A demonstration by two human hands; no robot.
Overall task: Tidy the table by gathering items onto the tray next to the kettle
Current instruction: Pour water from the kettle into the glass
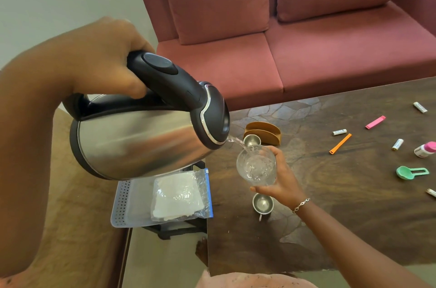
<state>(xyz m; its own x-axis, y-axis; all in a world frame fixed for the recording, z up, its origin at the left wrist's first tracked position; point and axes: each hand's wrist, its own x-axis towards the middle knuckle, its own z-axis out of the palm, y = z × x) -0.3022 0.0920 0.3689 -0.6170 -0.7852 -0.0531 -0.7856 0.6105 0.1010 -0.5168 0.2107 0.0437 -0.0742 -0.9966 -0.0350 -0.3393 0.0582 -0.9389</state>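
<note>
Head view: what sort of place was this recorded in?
Most likely a home living room. A red-pink sofa with loose back cushions stands right behind a low dark wooden table, and the left hand pours from an electric kettle into a glass held in the right hand.

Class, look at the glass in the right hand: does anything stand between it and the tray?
Yes. The tilted kettle, held by the left hand, hangs over the tray, and a plastic bag already lies in it. The right hand holds the glass.

Dark wooden table (pixel 330 217), two steel cups (pixel 262 204), napkin holder (pixel 264 133), batteries (pixel 339 132), clips (pixel 340 143), green scoop (pixel 410 172)
</note>
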